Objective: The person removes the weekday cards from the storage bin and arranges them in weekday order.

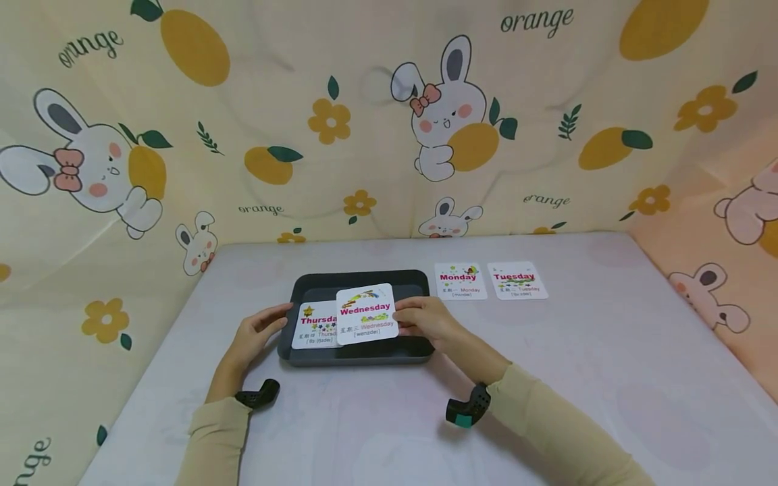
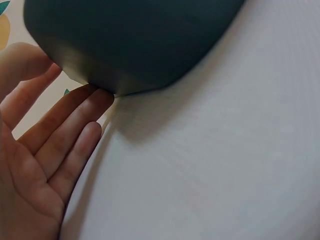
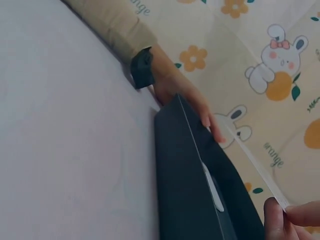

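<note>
In the head view, my right hand (image 1: 429, 320) pinches the Wednesday card (image 1: 366, 329) by its right edge, thumb and fingertips on it. The right wrist view shows this card (image 3: 260, 167) edge-on, raised above the dark tray (image 3: 185, 185). A Thursday card (image 1: 315, 335) lies in the left part of the tray (image 1: 358, 360), partly covered in the head view by the Wednesday card. At the tray's left end, my left hand (image 1: 257, 335) touches the rim; the left wrist view shows its fairly straight fingers (image 2: 75, 115) against the tray's outer side (image 2: 135, 50).
Behind and right of the tray, the Monday card (image 1: 460, 287) and the Tuesday card (image 1: 518, 283) lie side by side, face up, on the white table (image 1: 547, 351). A patterned cloth (image 1: 365, 101) with rabbits and oranges rises behind the table and along its sides.
</note>
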{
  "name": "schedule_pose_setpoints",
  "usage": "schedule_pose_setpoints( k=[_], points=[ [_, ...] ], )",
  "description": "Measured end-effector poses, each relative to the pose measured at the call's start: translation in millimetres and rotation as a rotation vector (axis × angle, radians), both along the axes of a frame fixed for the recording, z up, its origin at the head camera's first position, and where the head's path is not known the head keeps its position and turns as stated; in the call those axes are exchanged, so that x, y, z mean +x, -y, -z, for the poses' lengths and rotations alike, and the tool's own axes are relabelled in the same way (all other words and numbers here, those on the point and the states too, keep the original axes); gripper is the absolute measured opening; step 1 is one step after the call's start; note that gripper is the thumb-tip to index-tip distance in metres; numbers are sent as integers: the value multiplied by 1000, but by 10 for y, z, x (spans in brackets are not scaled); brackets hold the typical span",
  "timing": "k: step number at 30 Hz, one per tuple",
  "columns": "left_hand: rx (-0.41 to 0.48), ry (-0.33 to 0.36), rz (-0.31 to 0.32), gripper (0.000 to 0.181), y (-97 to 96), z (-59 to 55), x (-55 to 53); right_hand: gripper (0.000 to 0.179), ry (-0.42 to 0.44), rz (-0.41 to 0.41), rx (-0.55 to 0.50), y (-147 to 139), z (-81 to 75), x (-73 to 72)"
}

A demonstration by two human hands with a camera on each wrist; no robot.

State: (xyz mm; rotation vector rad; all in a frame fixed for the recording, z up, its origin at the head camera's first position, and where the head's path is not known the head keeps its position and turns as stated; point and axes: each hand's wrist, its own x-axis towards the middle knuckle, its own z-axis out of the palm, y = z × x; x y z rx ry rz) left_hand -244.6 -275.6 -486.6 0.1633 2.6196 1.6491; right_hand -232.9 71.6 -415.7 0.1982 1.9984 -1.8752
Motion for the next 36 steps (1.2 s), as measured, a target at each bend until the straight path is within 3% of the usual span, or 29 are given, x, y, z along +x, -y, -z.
schedule_pose_setpoints(
  k=[15,31,36],
  points=[
    [6,27,-7,47,-11,9,5,29,-25,-19,84,-248,-53,30],
    [20,8,4,45,-6,-25,25,38,-77,-52,-44,-554,-180,57],
    [27,-2,13,45,2,-9,16,40,-74,-53,-21,-628,-202,37]
  ],
)
